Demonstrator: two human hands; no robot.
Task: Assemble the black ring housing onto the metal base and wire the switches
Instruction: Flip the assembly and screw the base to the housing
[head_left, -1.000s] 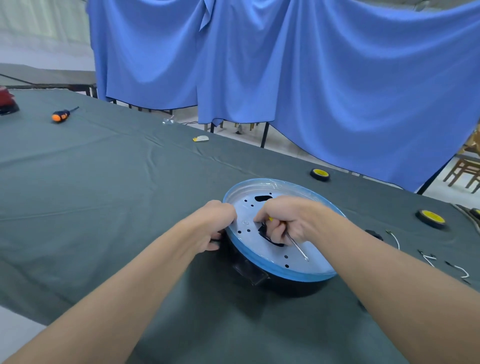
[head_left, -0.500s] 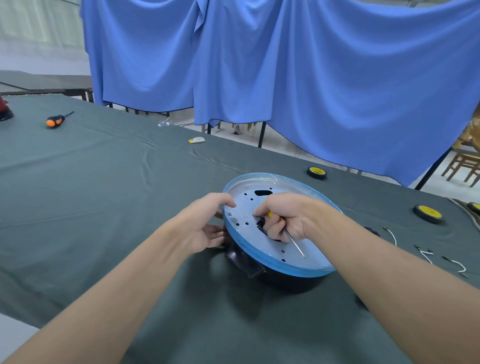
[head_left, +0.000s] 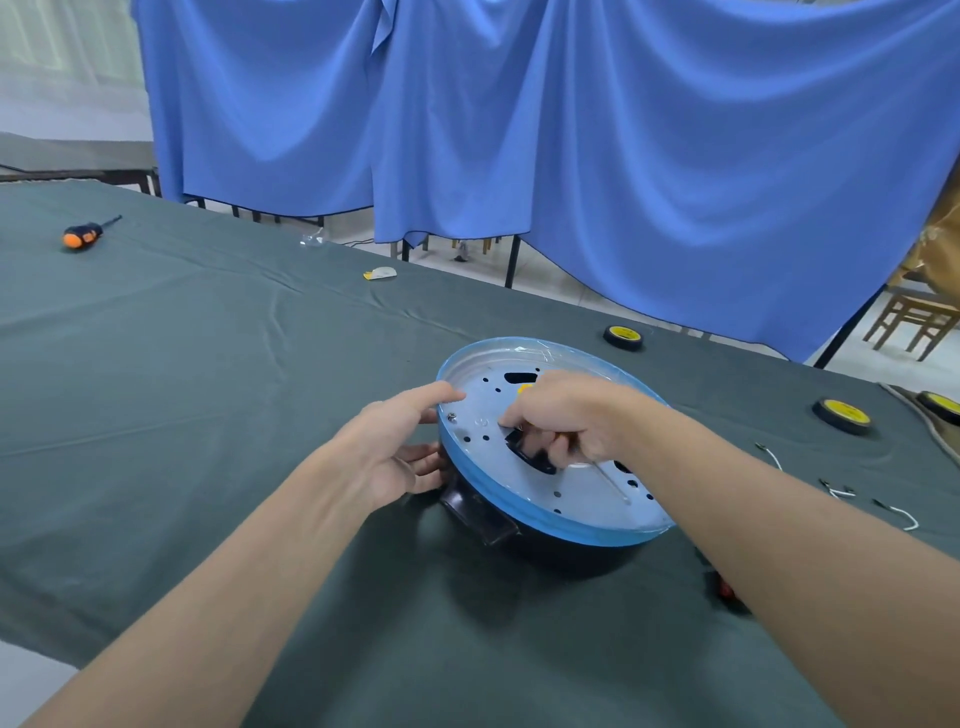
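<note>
On the green-clothed table (head_left: 208, 389), dead ahead of me, the metal base (head_left: 556, 488) lies hole-side up on the black ring housing (head_left: 566, 553), sitting at a tilt, its rim wrapped in blue film (head_left: 524, 512). My left hand (head_left: 395, 457) is at the disc's 9 o'clock with its fingers straight. The forefinger touches the rim near a seated screw (head_left: 451, 415), the others lie beside the housing wall, and it grips nothing. My right hand (head_left: 566, 421) is curled over the middle of the plate round a slim screwdriver (head_left: 610, 480), whose shaft points toward 4 o'clock, and its fingertips are on a black part (head_left: 524, 448) in the central slot. I judge the plate stiff and fairly light, but the film looks slick and the stack could rock. I would hold rim and housing wall together, on opposite sides, and keep skin off the thin slot edges. Open cloth runs from 7 to 11 o'clock, with an orange-handled screwdriver (head_left: 83, 236) far out at 10. Yellow-hubbed wheels (head_left: 623, 336) and loose wires (head_left: 896, 515) crowd 1 to 4 o'clock.
</note>
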